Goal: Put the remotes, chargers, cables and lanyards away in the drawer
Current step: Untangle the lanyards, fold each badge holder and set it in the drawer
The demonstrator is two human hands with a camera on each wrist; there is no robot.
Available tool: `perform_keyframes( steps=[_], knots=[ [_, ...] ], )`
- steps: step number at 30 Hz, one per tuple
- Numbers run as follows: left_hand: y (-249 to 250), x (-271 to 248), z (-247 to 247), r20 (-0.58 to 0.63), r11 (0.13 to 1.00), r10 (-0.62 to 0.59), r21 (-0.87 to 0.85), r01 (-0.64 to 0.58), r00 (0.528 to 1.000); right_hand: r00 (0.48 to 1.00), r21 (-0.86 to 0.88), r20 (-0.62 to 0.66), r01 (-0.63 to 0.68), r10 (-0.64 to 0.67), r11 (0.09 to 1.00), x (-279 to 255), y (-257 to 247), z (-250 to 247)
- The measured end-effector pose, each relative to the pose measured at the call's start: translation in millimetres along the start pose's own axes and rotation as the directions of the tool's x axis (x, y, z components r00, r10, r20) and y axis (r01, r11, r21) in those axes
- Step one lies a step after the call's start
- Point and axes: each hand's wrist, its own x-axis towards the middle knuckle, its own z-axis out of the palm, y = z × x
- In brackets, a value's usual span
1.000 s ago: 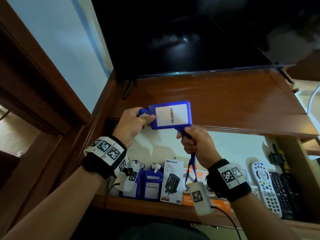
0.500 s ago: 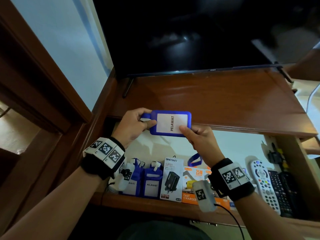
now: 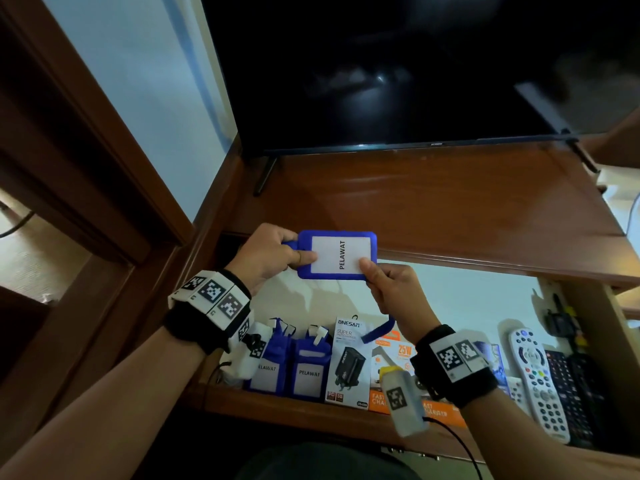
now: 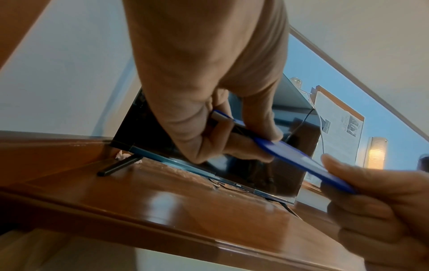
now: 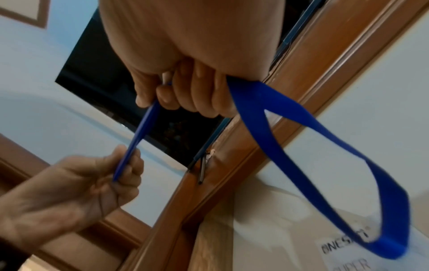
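Lowered since earlier, badge holder (image 3: 337, 255) spans both grips: left hand (image 3: 268, 252), right hand (image 3: 394, 292) pinching opposite ends.

blue lanyard badge (image 3: 337, 255), held above drawer (image 3: 467, 299)

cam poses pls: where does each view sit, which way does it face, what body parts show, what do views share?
Head: on the head, facing down; both hands hold the badge over the drawer.
Left wrist: under the left hand, facing up at the TV.
Right wrist: under the right hand, facing up; strap dangles.
Shared: badge, both hands, TV.
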Motion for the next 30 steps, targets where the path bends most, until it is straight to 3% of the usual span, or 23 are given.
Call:
perform_keyframes(
  steps=[4,7,11,13,15,18,20,21,26,30],
  knots=[
    [-3,5,0,-0.147,0.981,-0.025,-0.196,-0.004,0.989,0.995,0.003,0.093,0.028,-0.028,1.000,0,1,11],
    [-9,9,1,-0.261,0.977,0.011,-0.202,-0.066,0.965,0.989,-0.040,0.137,0.069,-0.063,0.997,-2,-8,18],
    [-15,9,0,-0.412,0.982,0.181,0.023,-0.188,0.893,0.970,-0.143,0.223,0.133,-0.099,0.981,-5,-27,22],
    [-17,6,-1,-0.412,0.950,0.306,0.189,-0.248,0.858,0.951,-0.231,0.277,0.201,-0.134,0.952,-6,-37,23],
    [-21,4,-2,-0.317,0.909,0.374,0.314,-0.276,0.871,0.934,-0.313,0.301,0.287,-0.192,0.905,-4,-46,22],
    [-26,0,-6,-0.025,0.819,0.387,0.469,-0.331,0.922,0.898,-0.435,0.298,0.430,-0.324,0.791,5,-53,14],
    [-26,-4,-10,0.137,0.781,0.368,0.492,-0.385,0.920,0.891,-0.518,0.268,0.453,-0.365,0.725,12,-53,6],
    [-24,-6,-12,0.192,0.804,0.335,0.452,-0.386,0.922,0.898,-0.530,0.251,0.439,-0.360,0.725,15,-51,2],
    [-22,-10,-19,0.354,0.905,0.252,0.243,-0.348,0.901,0.961,-0.206,0.233,0.199,-0.150,0.958,15,-25,0],
    [-25,-10,-17,0.363,0.959,0.240,0.056,-0.278,0.900,0.980,0.039,0.190,0.060,-0.066,0.997,13,1,16]
  ],
)
